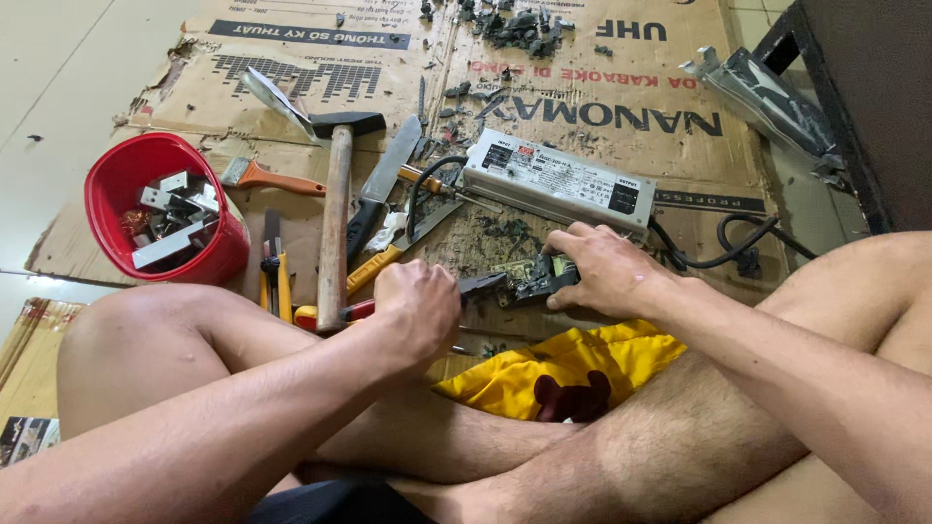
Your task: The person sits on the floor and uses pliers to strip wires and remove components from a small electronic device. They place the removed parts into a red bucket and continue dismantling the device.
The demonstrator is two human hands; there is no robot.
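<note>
1. Left hand (417,306) is fisted around a dark-tipped tool (482,284).
2. Right hand (600,267) clamps a small dark circuit piece (532,281) on the flattened brown cardboard sheet (621,87).
3. Far left, a round red plastic bucket (218,254) holds grey metal brackets (175,218).

In front of me I count one red bucket (165,209) of metal scraps, one wooden-handled hammer (335,204), one big knife (381,186), one orange-handled scraper (262,176) and one long grey metal power supply box (558,180) with black cables. There is one flattened cardboard sheet (602,107) under it all and one yellow cloth (563,374) by my legs. My two hands, the left hand (417,306) and the right hand (602,267), share one dark broken circuit piece (534,279).
</note>
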